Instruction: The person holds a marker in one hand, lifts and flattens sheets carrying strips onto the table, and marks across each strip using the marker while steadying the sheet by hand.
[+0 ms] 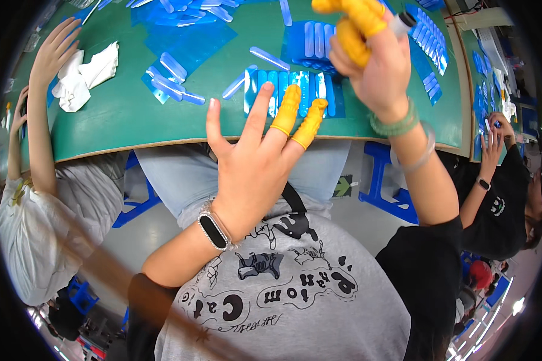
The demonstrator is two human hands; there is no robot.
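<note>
Near the table's front edge lies a shiny blue film sheet [273, 77] carrying a row of clear blue strips. My left hand [250, 159] rests over its near side, palm down and fingers spread. Two of its fingers wear yellow finger cots, and their tips touch the sheet. My right hand [376, 69] is lifted to the right of the sheet, its fingers curled. Yellow cots cover several of its fingertips. It grips what looks like a marker pen [401, 24] with a pale barrel and a dark end; the rest of the pen is hidden.
Loose blue strips [168, 84] lie scattered left of the sheet on the green table [180, 129]. More strip sheets [427, 39] lie at right and behind. Crumpled white tissue [87, 75] sits at left, beside another person's hand [54, 51]. Another person works at far right.
</note>
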